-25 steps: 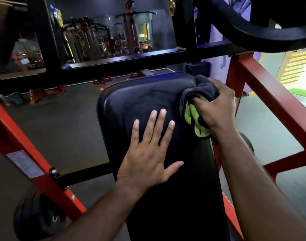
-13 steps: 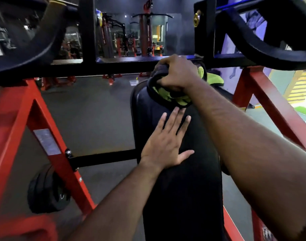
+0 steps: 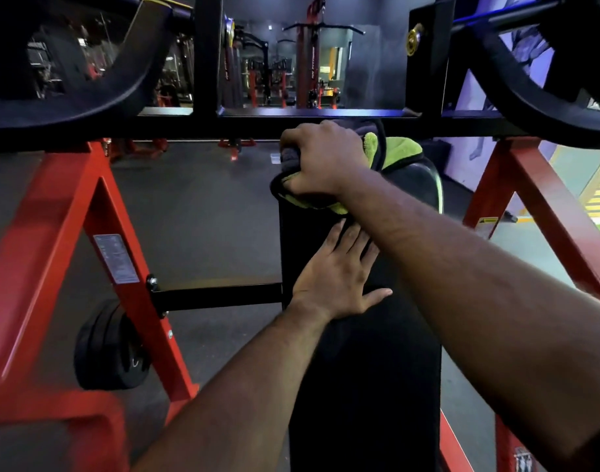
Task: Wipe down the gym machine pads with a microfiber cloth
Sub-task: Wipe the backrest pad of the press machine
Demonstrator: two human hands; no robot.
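The person leans over a long black pad (image 3: 366, 352) of the gym machine; the pad runs away from the camera and its far end rises toward a black crossbar (image 3: 223, 126). The right hand (image 3: 320, 161) is at that far end, on the left corner of the pad; its fingers are curled and pressed together around a bunched microfiber cloth (image 3: 392, 149), which is grey on one side and bright green on the other. The cloth lies under the palm and between the hand and the pad; a green fold comes out below the wrist, at the near side of the hand, and a bigger part spreads to the right of the knuckles over the top edge of the pad; so the hand covers only the left part of the cloth.

The left hand (image 3: 336, 277) lies flat on the pad, nearer to the person; its fingers are straight and a little apart, the thumb is out to the right, and it holds nothing. Its fingertips come just beside the lower edge of the cloth; I cannot tell if they touch it.

On both sides stand the red frame legs (image 3: 98, 212) of the machine; black weight plates (image 3: 111, 345) hang low on the left leg.
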